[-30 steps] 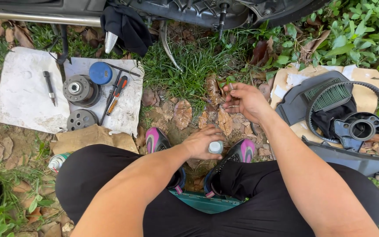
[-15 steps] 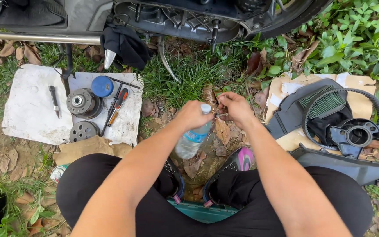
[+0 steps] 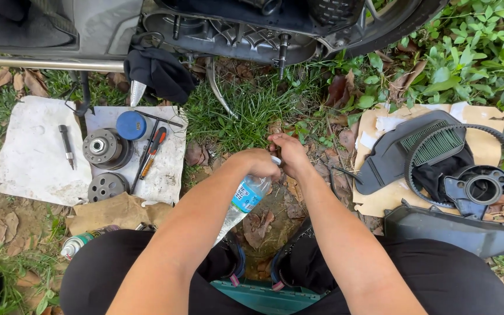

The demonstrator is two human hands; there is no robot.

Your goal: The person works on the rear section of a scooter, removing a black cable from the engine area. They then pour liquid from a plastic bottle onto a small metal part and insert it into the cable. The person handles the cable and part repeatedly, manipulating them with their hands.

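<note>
Water bottle [image 3: 245, 201] tilted, long axis running from my knees up to its cap at my hands. Left hand [image 3: 259, 163] wrapped around the neck; right hand [image 3: 290, 153] fingers pinched closed at the cap, over leafy ground.

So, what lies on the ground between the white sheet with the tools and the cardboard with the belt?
In the head view: grass, dry leaves, both hands and the tilted plastic bottle.

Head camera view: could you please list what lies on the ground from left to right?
Black-handled tool → round clutch part → red-handled screwdriver → plastic bottle in the hands → drive belt.
</note>
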